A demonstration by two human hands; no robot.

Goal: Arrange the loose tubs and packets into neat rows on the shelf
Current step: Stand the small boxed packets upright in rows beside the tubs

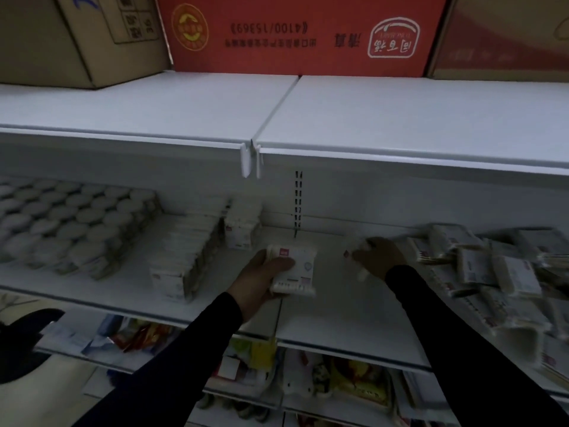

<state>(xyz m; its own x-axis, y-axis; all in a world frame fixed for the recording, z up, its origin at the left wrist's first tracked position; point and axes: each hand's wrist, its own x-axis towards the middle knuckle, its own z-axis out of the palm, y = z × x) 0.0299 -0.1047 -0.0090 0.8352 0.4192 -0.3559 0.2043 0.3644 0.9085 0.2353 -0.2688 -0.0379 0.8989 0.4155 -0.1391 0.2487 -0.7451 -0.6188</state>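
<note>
My left hand [261,278] grips a small stack of white packets [295,269] with a red label, held just above the middle shelf [338,309]. My right hand [378,257] reaches right and pinches another white packet [358,252], which is blurred. A loose pile of packets [498,269] lies jumbled on the shelf's right side. Neat rows of upright packets [187,254] stand left of centre, with round white tubs [67,223] packed in rows at the far left.
A white upper shelf [277,118] overhangs the work area, carrying a red carton [301,32] and brown cartons [77,35]. Colourful goods [354,380] fill the lower shelf. A dark shape [24,343] sits at the lower left.
</note>
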